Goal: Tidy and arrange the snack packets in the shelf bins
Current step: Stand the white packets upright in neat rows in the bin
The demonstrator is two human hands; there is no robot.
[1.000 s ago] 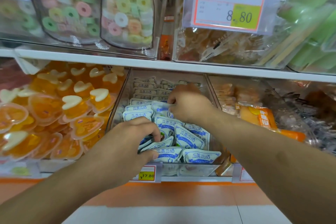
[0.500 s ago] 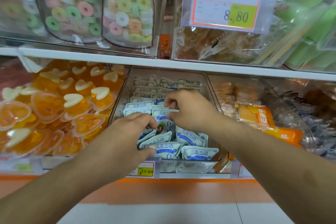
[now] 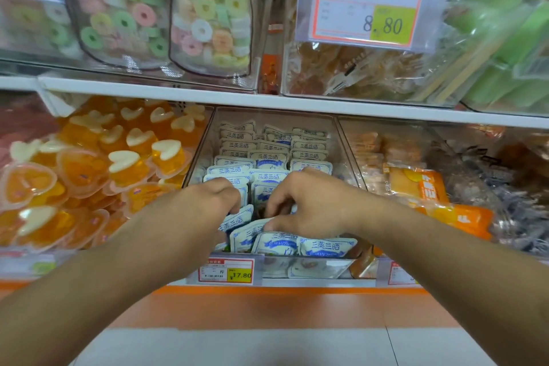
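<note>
Here both hands reach into the clear middle bin [image 3: 341, 140] on the lower shelf, where blue-and-white snack packets [image 3: 269, 157] stand in rows toward 12 o'clock and lie loose at 6 o'clock. The left hand [image 3: 205, 202] curls its fingers down among the loose packets (its grip is hidden, so I cannot tell what it holds), while the right hand [image 3: 309, 199] pinches the top edge of a tilted packet [image 3: 246, 233]. Heart-shaped orange jelly cups [image 3: 89, 169] fill the bin at 9 o'clock.

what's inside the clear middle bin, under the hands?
The clear middle bin holds blue-and-white snack packets, upright rows at back, loose ones in front. Left hand and right hand cover the centre; something dark shows between them, unidentifiable.
</note>
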